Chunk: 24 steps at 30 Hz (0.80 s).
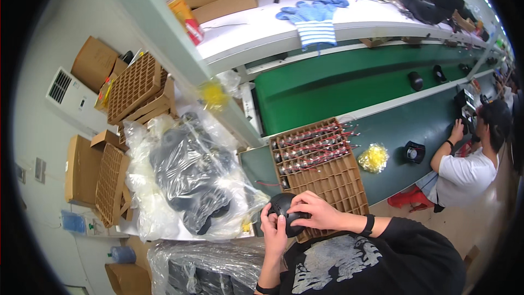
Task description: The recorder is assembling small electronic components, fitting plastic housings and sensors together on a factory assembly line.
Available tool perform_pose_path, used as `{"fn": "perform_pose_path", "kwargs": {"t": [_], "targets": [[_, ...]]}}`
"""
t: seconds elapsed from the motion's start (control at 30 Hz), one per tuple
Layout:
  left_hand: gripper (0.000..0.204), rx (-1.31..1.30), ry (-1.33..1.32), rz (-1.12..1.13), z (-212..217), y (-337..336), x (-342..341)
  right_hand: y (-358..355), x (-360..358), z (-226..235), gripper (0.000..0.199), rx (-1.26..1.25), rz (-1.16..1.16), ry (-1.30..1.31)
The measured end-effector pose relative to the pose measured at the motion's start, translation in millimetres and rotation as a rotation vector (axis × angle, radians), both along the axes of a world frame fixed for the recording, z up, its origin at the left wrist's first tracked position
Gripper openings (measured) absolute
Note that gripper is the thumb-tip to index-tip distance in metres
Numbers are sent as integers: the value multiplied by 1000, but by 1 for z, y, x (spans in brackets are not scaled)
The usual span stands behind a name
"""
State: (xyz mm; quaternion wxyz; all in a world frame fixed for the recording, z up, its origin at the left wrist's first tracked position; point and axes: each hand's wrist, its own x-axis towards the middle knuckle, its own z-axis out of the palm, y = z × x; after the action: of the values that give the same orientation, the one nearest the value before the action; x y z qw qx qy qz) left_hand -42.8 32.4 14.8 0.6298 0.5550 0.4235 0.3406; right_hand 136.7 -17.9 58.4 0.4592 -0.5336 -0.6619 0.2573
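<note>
Both my hands are around a rounded black plastic housing just in front of my body. My left hand grips its near left side, with the thumb raised against it. From the right, my right hand presses its fingers onto the housing; whether a small part is under them is hidden. Partly beneath my right arm lies a cardboard divider tray. Its far rows hold several small metal parts with red wires, while the near cells show bare cardboard.
At left, a clear plastic bag holds black molded parts. Yellow ties and a black housing lie on the bench. A green conveyor runs beyond, below a shelf with striped gloves. A co-worker sits at right.
</note>
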Motion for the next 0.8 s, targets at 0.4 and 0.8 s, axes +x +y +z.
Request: {"fn": "perform_pose_path", "kwargs": {"t": [0.4, 0.8], "targets": [[58, 639, 502, -90, 5, -10, 60, -42, 33, -8, 12, 40, -226, -28], [59, 456, 394, 80, -7, 8, 75, -104, 149, -30, 14, -205, -764, 279]]}}
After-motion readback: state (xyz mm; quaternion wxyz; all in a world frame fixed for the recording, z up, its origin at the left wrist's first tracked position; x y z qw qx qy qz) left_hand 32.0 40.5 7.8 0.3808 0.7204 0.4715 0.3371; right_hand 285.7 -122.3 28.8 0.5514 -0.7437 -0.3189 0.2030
